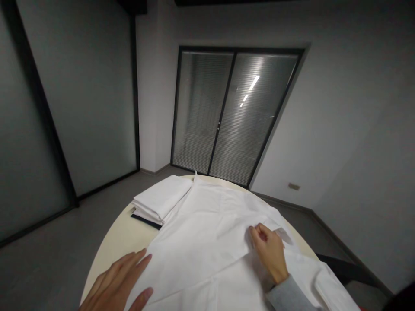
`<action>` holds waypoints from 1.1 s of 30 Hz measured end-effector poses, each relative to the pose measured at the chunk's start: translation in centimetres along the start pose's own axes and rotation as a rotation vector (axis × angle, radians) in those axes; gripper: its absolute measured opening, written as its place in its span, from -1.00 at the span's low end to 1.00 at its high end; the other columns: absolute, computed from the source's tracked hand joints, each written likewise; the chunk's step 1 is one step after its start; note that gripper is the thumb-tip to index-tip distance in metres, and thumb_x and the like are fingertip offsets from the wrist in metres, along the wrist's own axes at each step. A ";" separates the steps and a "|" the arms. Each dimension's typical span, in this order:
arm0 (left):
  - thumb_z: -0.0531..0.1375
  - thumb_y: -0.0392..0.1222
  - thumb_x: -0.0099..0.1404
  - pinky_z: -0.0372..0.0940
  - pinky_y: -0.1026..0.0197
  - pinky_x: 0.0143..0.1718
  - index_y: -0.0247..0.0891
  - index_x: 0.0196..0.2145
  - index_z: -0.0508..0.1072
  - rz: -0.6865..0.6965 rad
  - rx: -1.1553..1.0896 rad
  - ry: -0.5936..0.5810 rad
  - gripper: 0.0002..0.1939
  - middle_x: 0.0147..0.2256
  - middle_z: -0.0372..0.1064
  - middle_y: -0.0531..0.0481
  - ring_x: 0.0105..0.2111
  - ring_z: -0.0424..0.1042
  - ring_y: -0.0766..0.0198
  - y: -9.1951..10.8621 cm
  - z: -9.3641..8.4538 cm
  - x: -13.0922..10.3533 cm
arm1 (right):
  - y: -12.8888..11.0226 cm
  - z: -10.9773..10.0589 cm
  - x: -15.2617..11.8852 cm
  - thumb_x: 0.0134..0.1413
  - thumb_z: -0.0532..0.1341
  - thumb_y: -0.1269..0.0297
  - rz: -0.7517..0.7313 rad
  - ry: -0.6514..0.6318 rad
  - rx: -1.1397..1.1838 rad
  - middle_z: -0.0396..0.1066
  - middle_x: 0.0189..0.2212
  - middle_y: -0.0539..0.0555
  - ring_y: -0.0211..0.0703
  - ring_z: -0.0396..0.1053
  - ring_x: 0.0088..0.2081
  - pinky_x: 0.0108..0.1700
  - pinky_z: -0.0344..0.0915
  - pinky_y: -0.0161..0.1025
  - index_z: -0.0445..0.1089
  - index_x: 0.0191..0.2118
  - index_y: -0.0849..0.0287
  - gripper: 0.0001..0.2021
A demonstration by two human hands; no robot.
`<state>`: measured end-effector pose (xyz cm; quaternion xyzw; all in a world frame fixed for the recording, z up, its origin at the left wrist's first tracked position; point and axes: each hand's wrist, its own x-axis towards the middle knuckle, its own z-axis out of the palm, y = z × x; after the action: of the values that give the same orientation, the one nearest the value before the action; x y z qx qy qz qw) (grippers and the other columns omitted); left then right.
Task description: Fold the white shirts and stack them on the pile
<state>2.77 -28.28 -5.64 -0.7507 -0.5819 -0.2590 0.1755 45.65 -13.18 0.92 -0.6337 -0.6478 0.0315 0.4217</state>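
Note:
A white garment (204, 233), seemingly a long-sleeved shirt or coat, lies spread over the round table, with creases and a seam across its near part. My left hand (119, 280) is open at the garment's left edge, fingers stretched out and slightly apart. On the right side of the cloth, my right hand (269, 250) is closed, its fingers curled and pinching the fabric. What lies inside those fingers is mostly hidden. A part that looks like a sleeve (333, 287) hangs toward the lower right, past the table's rim.
A folded stack of white cloth (164, 196) sits at the back left of the cream table (112, 242), with something dark (145, 221) under it. Behind stand a blind-covered glass window (233, 112) and frosted panels (78, 95). A dark shape (350, 268) is beside the table at right.

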 end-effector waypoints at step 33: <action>0.00 0.11 0.47 0.31 0.20 -0.22 -0.06 -0.17 0.48 -0.490 -0.344 -0.430 -0.67 -0.24 0.61 -0.01 -0.21 0.58 0.06 -0.2 0.9 9.6 | 2.9 0.1 2.0 0.24 0.12 -0.05 0.190 0.043 0.241 0.59 -0.29 0.14 -0.06 0.56 -0.35 -0.16 0.45 -0.13 0.22 0.38 0.31 -0.28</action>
<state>4.59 -20.21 -0.64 -0.6449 -0.7160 -0.2238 -0.1465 48.22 -10.92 0.21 -0.6374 -0.5674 0.1353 0.5034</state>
